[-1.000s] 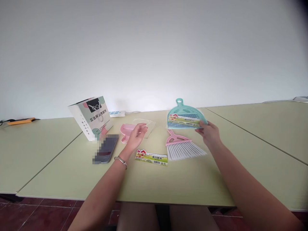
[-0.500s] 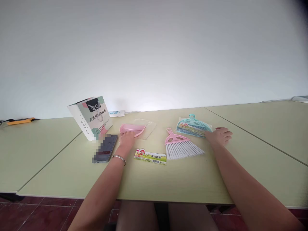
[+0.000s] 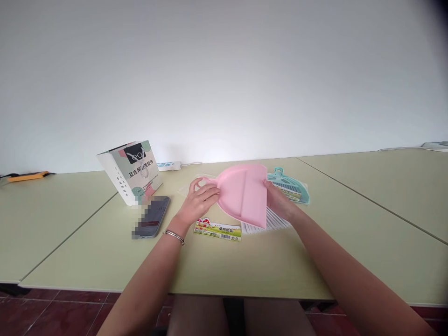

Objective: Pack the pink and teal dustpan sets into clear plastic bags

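Note:
A pink dustpan (image 3: 245,193) is raised over the table between my two hands, its wide edge to the right. My left hand (image 3: 200,200) closes on it by the handle end. At the wide edge, my right hand (image 3: 278,200) grips it, with part of the fingers hidden behind the pan. Beneath the dustpan lies a small brush, of which only white bristles (image 3: 278,223) show. Behind my right hand a turquoise brush and dustpan set (image 3: 296,183) lies in clear wrapping. A printed card label (image 3: 217,229) rests in front of the dustpan.
On the left stands a paper gift bag (image 3: 140,175), with a phone (image 3: 154,219) lying before it. A white power strip (image 3: 170,166) sits by the wall. Clear plastic wrapping (image 3: 185,188) lies behind my left hand. An orange object (image 3: 28,176) is at the far left.
My left hand has lifted the pink dustpan and brought it rightward. My right hand has come left from beside the turquoise set and taken hold of its edge.

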`<act>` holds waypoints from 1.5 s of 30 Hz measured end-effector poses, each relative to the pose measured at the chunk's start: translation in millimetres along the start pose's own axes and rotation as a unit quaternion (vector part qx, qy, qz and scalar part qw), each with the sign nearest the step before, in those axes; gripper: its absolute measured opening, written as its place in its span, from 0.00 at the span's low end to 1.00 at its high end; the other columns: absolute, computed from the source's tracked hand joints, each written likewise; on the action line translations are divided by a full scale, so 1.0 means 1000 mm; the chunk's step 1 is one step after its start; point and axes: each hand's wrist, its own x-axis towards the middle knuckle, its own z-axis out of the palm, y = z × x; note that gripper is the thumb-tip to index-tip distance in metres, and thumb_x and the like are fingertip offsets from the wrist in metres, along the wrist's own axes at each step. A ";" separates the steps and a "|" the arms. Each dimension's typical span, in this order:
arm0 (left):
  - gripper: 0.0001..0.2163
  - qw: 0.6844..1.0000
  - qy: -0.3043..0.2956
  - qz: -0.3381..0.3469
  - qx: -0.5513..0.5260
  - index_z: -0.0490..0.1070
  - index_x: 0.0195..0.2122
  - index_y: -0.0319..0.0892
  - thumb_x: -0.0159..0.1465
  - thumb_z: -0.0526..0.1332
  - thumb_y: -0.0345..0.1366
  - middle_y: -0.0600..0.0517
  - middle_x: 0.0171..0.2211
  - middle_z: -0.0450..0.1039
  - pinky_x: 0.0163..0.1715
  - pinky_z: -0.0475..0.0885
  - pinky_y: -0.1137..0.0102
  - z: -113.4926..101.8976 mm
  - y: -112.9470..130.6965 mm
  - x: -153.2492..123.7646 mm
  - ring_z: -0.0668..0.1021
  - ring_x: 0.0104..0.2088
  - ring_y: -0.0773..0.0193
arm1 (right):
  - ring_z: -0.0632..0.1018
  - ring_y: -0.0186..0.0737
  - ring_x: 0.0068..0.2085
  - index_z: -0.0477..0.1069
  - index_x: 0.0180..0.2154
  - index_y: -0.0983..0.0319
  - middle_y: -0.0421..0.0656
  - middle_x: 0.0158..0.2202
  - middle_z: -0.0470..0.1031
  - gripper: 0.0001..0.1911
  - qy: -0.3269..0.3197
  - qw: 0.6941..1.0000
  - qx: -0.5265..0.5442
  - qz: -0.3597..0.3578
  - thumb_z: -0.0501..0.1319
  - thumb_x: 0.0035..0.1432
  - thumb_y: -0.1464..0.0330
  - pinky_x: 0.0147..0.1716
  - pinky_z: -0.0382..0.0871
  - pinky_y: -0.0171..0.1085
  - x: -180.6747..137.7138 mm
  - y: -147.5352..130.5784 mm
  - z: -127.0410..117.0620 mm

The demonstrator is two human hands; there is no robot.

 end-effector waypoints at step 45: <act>0.10 0.600 0.286 -0.553 -0.502 0.70 0.35 0.40 0.51 0.60 0.28 0.50 0.35 0.74 0.29 0.66 0.75 0.010 -0.007 0.008 0.74 0.32 0.67 | 0.66 0.56 0.53 0.70 0.36 0.61 0.51 0.50 0.67 0.19 0.111 0.740 -0.662 0.041 0.56 0.52 0.53 0.49 0.58 0.49 0.020 0.033 -0.012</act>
